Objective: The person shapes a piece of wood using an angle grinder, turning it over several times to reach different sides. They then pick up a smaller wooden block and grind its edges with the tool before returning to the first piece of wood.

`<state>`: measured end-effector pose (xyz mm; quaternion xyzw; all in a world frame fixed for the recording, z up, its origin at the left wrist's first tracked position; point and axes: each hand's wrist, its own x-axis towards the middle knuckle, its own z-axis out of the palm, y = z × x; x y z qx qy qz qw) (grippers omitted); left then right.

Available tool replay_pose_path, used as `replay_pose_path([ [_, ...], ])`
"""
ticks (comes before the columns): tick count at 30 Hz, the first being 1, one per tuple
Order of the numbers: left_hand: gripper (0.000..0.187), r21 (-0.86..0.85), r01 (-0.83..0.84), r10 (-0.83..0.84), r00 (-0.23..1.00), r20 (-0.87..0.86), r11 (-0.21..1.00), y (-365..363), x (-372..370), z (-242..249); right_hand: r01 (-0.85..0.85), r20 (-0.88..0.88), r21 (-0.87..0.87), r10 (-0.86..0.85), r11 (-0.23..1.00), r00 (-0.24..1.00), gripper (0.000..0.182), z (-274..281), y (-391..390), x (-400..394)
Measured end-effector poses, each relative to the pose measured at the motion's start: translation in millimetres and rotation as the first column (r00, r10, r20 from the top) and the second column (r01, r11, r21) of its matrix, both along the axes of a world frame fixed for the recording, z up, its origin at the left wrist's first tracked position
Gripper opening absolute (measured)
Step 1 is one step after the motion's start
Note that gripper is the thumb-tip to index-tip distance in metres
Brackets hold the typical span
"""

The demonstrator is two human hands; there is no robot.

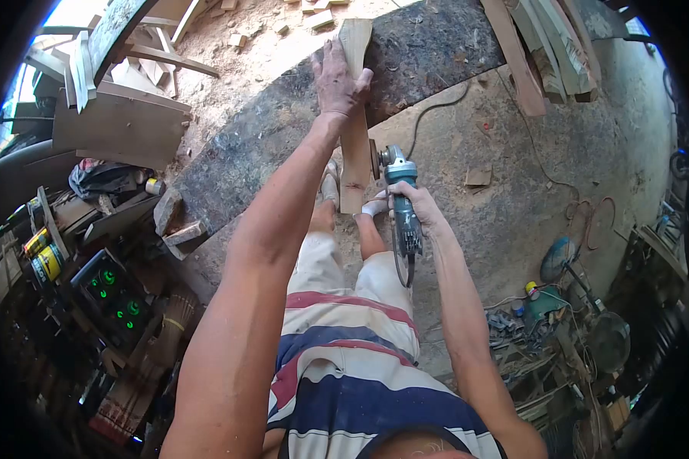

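A long, curved wooden board (354, 157) lies across the dark work table and sticks out past its near edge toward my legs. My left hand (335, 90) grips the board near its far half, thumb on its right side and fingers along the left. My right hand (421, 206) is wrapped round the body of a teal angle grinder (401, 173). The grinder's disc (374, 159) stands upright right at the board's right edge, near the overhanging end. A dark knot marks the wood close to that end.
The stained work table (260, 145) runs diagonally under the board. Shaped wood pieces (551, 46) stack at its far right. A black power cord (429, 115) curves behind the grinder. Wood scraps, a standing fan (560, 260) and a lit speaker (115, 294) surround my feet.
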<state>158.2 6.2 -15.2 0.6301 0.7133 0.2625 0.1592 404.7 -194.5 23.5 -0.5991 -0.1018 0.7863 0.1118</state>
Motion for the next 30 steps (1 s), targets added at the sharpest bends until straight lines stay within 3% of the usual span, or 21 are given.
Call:
replay_pose_path([
  [7,0.106,0.076,0.001,-0.002,1.0,0.011,0.997,-4,1,-17,0.081,-0.003,0.045,-0.081,0.996,0.997,0.039,39,-2,-12],
  [12,0.106,0.079,-0.006,0.003,0.999,0.034,0.997,-1,2,-13,0.113,0.041,-0.024,-0.112,0.993,0.993,0.037,42,-34,-15],
  [23,0.105,0.088,0.022,-0.021,1.0,-0.012,0.996,2,-2,-23,0.053,0.052,0.028,-0.055,0.998,0.997,0.045,12,-25,-4],
  [27,0.102,0.121,0.024,-0.014,0.997,-0.078,0.992,3,-3,-26,0.166,0.055,-0.048,-0.163,0.985,0.985,0.041,25,-62,-16],
  [30,0.101,0.128,0.032,-0.029,0.999,-0.021,0.991,3,-3,-22,0.276,0.012,-0.094,-0.276,0.957,0.961,0.037,49,-78,-31],
])
